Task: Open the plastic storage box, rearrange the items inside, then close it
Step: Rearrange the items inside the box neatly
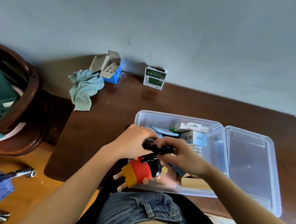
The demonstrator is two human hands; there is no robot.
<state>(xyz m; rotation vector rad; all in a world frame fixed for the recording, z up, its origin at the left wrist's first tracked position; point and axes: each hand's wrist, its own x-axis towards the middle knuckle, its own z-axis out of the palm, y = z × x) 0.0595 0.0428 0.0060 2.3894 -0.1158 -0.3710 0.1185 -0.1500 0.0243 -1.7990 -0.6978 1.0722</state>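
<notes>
- Both grips closed on one black gadget [157, 147]: left hand [134, 141] wraps its left end, right hand [178, 154] pinches its right end. What the gadget is, can't tell — blurred.
- Gadget's long axis runs left-right across the view, tilted slightly down to the right. Held above the box's near-left corner, apart from the contents.
- Box [178, 118] is clear plastic, open, on the table [109, 117] right in front of the person. It lies directly below and beyond both hands; right hand is over its interior, left hand over its left edge, so right is nearer the free space.
- Lid [252, 163] is off, lying flat, touching or just beside the box's right side.
- Inside: far end packed with small cartons, one white marked Q88 [197, 138]; wooden block [193, 182] at the near wall; right part looks mostly bare.
- Doll [140, 172], red top and yellow shorts, lies on its side across the near-left corner, legs sticking out past the rim.
- Judgement: mid-rearrange; gadget likely goes down into the box next, doll still needs tucking in before the lid will seat.
- Further out on the table: blue cloth [85, 87], open blue carton [109, 67], green-white carton [155, 77], all by the wall.
</notes>
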